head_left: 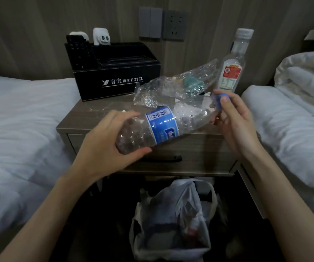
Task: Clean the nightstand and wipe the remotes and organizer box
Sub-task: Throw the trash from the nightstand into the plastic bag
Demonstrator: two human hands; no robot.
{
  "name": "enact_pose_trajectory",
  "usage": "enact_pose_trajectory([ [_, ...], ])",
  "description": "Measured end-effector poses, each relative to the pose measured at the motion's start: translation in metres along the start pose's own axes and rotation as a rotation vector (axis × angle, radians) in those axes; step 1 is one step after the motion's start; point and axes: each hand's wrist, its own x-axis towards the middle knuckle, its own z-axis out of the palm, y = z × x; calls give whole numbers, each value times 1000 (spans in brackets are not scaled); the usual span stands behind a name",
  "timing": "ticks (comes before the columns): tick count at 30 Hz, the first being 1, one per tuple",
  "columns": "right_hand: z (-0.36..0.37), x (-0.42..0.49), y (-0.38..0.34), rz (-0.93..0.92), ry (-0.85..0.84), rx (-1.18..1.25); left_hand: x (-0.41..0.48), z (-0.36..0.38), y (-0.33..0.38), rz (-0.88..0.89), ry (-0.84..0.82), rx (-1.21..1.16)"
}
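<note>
crumpled plastic bag (163, 89) and upright bottle (231, 70) clutter nightstand (99, 115) beside organizer box (118, 72).

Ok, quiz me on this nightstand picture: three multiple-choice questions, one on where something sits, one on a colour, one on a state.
1. Where is the black organizer box?
A. Back left of the nightstand top
B. On a bed
C. On the floor

2. What colour is the cap of the water bottle that the left hand grips?
A. Red
B. Blue
C. Yellow

3. How is the red-labelled bottle at the back right?
A. Lying flat
B. Crushed
C. Upright, capped

Answers:
1 A: it stands at the rear left corner, by the wall.
2 B: the right hand pinches a blue cap.
3 C: it stands on its base with its cap on.
</note>
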Motion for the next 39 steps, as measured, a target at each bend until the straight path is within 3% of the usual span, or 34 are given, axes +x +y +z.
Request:
enact_pose_trajectory([
  [6, -9, -25, -2, 59, -91, -285, -35, 21, 12, -185, -438, -15],
  [11, -13, -44, 1, 197, -426, -667, -54, 67, -13, -260, -826, -46],
  [18, -1, -77, 84, 235, -835, -1175, -64, 109, -33, -318, -996, 229],
  [24, -18, -112, 165, 433, -985, -1280, -98, 134, -49, -380, -1331, 314],
  [27, -34, -119, 182, 493, -1035, -1329, -99, 137, -46, -376, -1380, 308],
  [29, -36, -115, 178, 491, -991, -1311, -98, 138, -47, -374, -1360, 303],
  [31, -28, -102, 152, 378, -905, -1310, -98, 141, -53, -365, -1330, 302],
  [34, -8, -81, 87, 215, -709, -1078, -99, 143, -58, -346, -1314, 311],
  [39, -4, -51, 9, -236, -130, -873, -99, 150, -64, -327, -1272, 359],
])
